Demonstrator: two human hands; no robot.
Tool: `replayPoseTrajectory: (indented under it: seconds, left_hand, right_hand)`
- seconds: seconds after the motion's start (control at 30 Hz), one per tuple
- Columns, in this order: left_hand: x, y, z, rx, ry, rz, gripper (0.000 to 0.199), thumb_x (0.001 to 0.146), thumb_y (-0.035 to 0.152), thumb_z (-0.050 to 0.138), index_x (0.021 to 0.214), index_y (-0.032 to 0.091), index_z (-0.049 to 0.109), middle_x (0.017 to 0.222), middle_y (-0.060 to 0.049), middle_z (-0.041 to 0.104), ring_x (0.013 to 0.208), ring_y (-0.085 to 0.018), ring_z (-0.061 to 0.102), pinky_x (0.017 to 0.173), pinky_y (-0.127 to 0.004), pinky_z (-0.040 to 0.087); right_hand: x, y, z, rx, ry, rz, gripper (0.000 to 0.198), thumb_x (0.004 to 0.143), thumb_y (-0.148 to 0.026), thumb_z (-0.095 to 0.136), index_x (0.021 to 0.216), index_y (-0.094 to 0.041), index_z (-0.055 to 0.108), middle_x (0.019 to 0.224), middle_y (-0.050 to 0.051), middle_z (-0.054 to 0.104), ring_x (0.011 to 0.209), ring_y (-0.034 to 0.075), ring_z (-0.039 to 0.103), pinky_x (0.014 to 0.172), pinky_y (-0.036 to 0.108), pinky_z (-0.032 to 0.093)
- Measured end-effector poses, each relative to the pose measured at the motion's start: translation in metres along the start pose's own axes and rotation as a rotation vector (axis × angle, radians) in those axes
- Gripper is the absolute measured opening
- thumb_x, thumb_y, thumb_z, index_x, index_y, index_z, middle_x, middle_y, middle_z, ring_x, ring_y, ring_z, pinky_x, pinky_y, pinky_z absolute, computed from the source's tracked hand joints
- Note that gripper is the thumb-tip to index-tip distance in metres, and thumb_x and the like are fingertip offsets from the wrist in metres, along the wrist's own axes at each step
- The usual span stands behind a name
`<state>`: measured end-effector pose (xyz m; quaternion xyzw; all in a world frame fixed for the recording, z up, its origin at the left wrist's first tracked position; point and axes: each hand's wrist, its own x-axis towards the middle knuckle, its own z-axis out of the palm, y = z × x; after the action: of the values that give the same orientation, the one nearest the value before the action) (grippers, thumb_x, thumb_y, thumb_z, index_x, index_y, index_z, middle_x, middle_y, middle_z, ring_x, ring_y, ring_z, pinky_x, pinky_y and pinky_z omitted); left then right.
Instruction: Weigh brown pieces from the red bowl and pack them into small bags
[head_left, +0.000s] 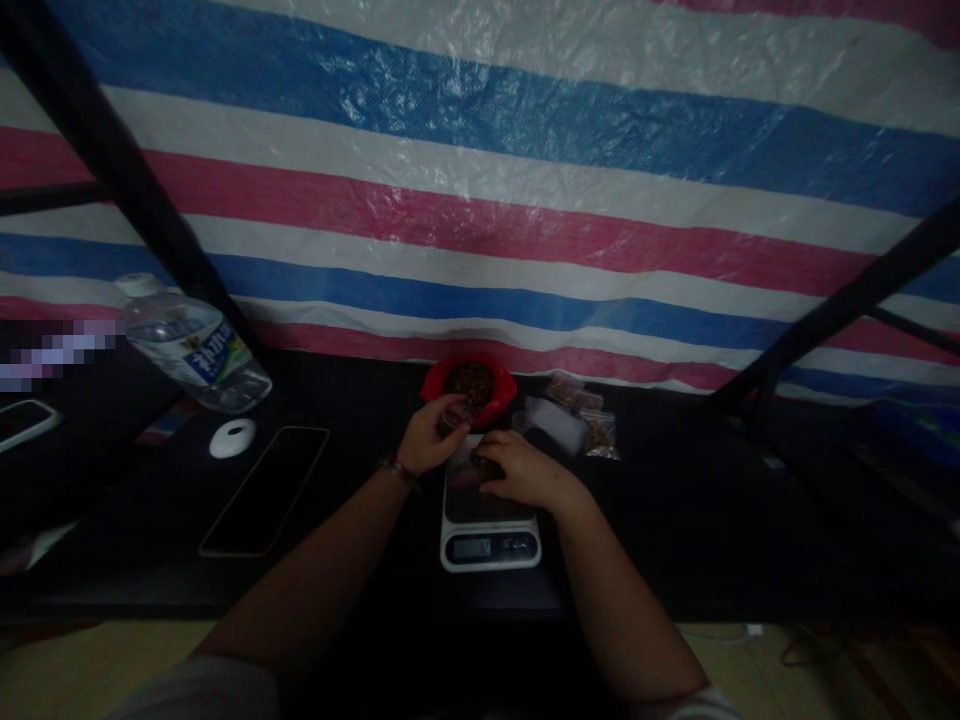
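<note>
A white digital kitchen scale (491,551) with a dark top and a lit display lies in front of me. My left hand (429,440) is closed around a small, dark, partly see-through thing (455,415), at the near rim of a red bowl (504,388). Small brown pieces (469,379) fill the bowl; what they are is too dark to tell. Over the scale's top, my right hand (521,472) has its fingers curled round something small and dark (487,464). Its fingers partly hide that thing, and its kind cannot be made out.
Right of the bowl lie small clear zip bags (600,433) with brown contents and a whitish bag (556,425). Leftward are a phone (266,490), a white rounded case (232,438) and a large clear bottle (196,345). Black frame bars slant at both sides before a striped sheet (480,225).
</note>
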<state>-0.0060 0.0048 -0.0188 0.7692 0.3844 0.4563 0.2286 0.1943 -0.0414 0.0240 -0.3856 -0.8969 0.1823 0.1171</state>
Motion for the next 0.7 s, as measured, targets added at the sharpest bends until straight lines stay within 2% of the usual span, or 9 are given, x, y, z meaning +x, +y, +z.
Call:
replayPoseTrajectory:
  seconds: [0.17,0.47,0.7]
  left_hand:
    - [0.001,-0.004,-0.002,0.008,-0.080,0.005,0.044,0.078,0.030,0.060,0.119,0.017,0.054,0.097,-0.007,0.068,0.088,-0.020,0.065,0.082,-0.035,0.051]
    - [0.002,-0.008,-0.004,-0.040,-0.159,0.037,0.043,0.078,0.028,0.060,0.118,0.017,0.055,0.093,-0.006,0.069,0.083,-0.019,0.066,0.078,-0.033,0.052]
    - [0.003,-0.001,-0.006,0.040,-0.252,0.082,0.046,0.074,0.033,0.064,0.117,0.017,0.056,0.099,-0.007,0.068,0.090,-0.020,0.064,0.084,-0.035,0.050]
  right_hand:
    - [0.005,-0.001,0.003,-0.043,0.005,0.020,0.022,0.077,-0.009,0.060,0.095,-0.018,0.069,0.095,0.007,0.062,0.092,0.018,0.058,0.086,0.030,0.044]
    - [0.010,0.002,0.004,-0.083,0.043,0.071,0.015,0.079,-0.009,0.058,0.086,-0.016,0.069,0.088,0.006,0.063,0.087,0.016,0.058,0.081,0.028,0.045]
    - [0.010,0.015,0.000,0.051,0.251,0.046,0.019,0.076,-0.006,0.059,0.089,-0.017,0.067,0.091,0.005,0.062,0.088,0.015,0.058,0.082,0.029,0.047]
